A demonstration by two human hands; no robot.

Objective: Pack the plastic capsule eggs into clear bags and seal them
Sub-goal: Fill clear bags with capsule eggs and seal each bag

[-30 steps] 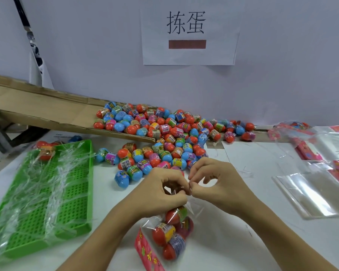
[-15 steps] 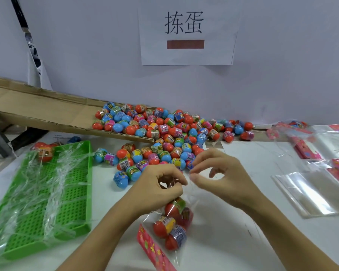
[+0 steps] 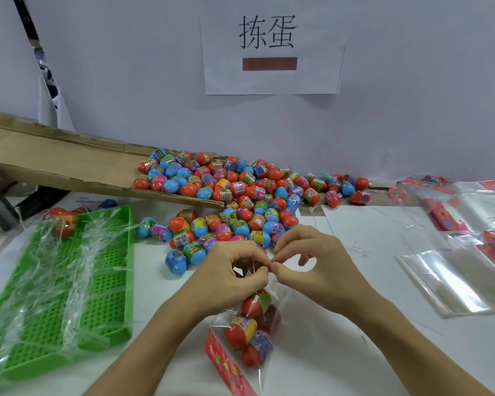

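Note:
A clear bag [image 3: 277, 298] with a pink flowered header [image 3: 226, 367] hangs in front of me, holding several red-capped capsule eggs [image 3: 250, 331]. My left hand [image 3: 229, 272] grips the gathered neck of the bag. My right hand [image 3: 312, 264] pinches something thin at the same neck with thumb and forefinger, its other fingers raised. Behind my hands lies a large heap of loose capsule eggs [image 3: 235, 195] in red, blue, pink and green, spilling off a cardboard chute.
A green perforated tray [image 3: 103, 281] strewn with clear plastic strips lies at the left. The cardboard chute [image 3: 55, 161] slopes down from the left. Empty clear bags [image 3: 455, 272] with pink headers are stacked at the right. A paper sign [image 3: 272, 44] hangs on the wall.
The bag of eggs stays hanging from my left hand. My right hand's fingers have opened out and shifted at the neck, still pinching there.

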